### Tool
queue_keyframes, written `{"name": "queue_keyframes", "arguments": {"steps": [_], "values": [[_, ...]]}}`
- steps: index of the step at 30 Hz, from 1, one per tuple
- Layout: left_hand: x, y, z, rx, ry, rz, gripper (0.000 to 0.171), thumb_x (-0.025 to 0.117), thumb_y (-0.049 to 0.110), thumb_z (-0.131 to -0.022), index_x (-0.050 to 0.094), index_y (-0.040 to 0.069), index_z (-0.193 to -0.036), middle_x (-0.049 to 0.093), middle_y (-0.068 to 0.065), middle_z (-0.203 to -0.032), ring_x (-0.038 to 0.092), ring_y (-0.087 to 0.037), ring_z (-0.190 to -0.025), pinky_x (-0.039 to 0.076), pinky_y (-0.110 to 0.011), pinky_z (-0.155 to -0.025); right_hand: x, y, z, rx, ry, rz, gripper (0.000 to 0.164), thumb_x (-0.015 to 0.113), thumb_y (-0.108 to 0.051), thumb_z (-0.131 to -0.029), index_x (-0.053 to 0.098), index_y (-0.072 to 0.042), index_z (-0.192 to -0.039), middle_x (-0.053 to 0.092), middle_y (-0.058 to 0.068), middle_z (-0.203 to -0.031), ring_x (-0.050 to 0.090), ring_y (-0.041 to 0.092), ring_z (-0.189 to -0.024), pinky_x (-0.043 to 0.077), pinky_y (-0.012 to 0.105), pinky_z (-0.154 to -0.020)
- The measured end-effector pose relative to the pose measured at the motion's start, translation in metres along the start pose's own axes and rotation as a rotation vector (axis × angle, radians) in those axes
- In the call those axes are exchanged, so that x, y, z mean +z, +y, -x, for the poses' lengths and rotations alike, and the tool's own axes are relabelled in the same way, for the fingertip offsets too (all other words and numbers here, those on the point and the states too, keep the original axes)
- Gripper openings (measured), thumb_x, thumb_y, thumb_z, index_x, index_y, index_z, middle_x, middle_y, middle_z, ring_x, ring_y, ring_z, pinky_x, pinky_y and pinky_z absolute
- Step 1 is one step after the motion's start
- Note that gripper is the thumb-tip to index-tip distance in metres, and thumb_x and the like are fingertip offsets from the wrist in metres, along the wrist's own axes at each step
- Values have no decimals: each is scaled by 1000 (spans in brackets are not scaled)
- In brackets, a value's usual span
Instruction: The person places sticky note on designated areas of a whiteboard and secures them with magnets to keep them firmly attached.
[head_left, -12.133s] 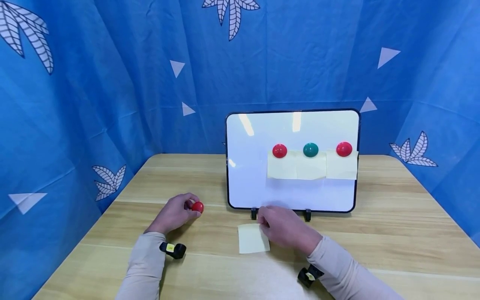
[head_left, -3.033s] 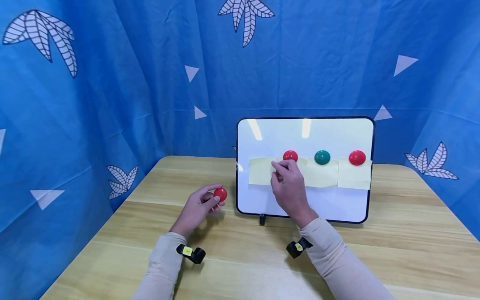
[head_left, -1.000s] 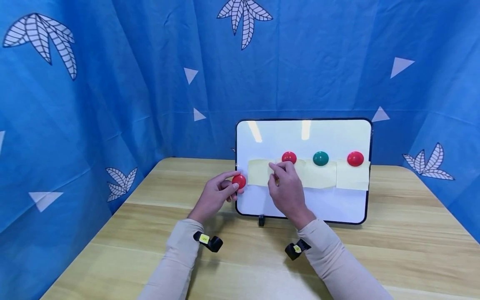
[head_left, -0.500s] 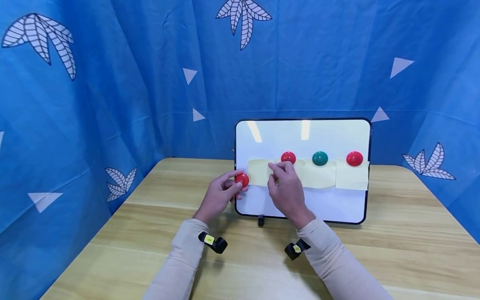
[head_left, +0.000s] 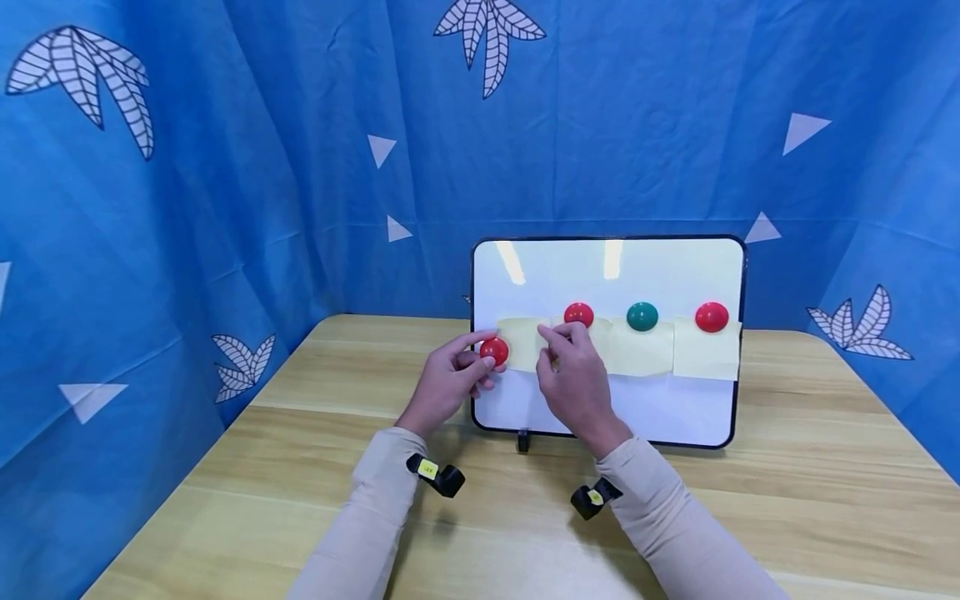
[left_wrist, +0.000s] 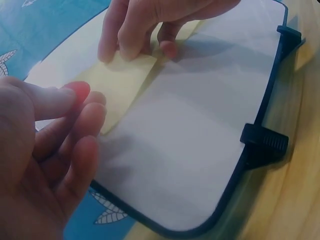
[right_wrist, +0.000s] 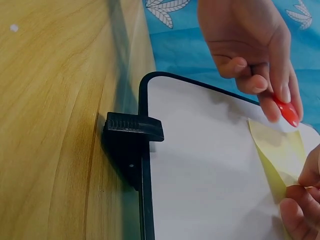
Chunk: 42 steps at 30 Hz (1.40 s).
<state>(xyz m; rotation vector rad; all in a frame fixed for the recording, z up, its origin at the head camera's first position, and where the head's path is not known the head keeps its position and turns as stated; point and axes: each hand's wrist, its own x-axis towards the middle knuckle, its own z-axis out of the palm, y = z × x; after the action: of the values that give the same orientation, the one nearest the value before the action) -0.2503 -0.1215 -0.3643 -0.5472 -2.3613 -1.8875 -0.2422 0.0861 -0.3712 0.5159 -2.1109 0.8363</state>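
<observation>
My left hand (head_left: 444, 382) pinches a round red magnet (head_left: 493, 352) between thumb and fingers, over the left end of a pale yellow sticky note (head_left: 522, 343). In the right wrist view, that magnet (right_wrist: 286, 111) is tilted, close over the note's edge. My right hand (head_left: 579, 385) pinches the same note near its right side against the whiteboard (head_left: 555, 271), as the left wrist view also shows. Right of it, more notes (head_left: 645, 350) hang in a row under a red magnet (head_left: 578, 314), a green magnet (head_left: 642, 317) and another red magnet (head_left: 712, 317). My right hand partly covers the second note.
The black-framed whiteboard stands upright on black clip feet (head_left: 523, 441) on a wooden table (head_left: 300, 442). A blue patterned curtain (head_left: 315, 167) hangs behind and along the sides. Both wrists carry small black cameras (head_left: 447, 480).
The sticky note once on the table is now at the board, in my right hand. My left hand has brought the red magnet up and right to the note; my right hand has lately stayed still.
</observation>
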Motion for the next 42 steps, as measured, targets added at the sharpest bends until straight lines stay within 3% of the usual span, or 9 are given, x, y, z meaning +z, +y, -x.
{"name": "queue_keyframes", "arguments": {"steps": [5, 19, 42], "values": [[5, 2, -3, 18, 22, -14, 40, 69, 23, -97, 62, 32, -135, 72, -7, -97, 68, -27, -76, 57, -35, -69, 0, 1, 0, 3, -4, 4, 38, 74, 1, -86, 68, 3, -124, 58, 15, -103, 62, 21, -78, 57, 31, -70], [32, 12, -15, 109, 167, 76, 39, 66, 23, -99, 61, 28, -137, 75, -2, -100, 66, -25, -70, 53, -27, -62, -4, 1, -2, -4, 1, 20, 37, 75, 2, -85, 69, 4, -121, 59, 16, -103, 61, 20, -75, 57, 31, -67], [46, 15, -18, 26, 174, 103, 38, 67, 26, -98, 63, 33, -135, 74, -2, -100, 70, -25, -71, 55, -29, -66, -3, 3, -1, -2, 6, -1, 37, 76, 0, -85, 70, 2, -121, 61, 13, -103, 62, 18, -78, 57, 30, -70]]}}
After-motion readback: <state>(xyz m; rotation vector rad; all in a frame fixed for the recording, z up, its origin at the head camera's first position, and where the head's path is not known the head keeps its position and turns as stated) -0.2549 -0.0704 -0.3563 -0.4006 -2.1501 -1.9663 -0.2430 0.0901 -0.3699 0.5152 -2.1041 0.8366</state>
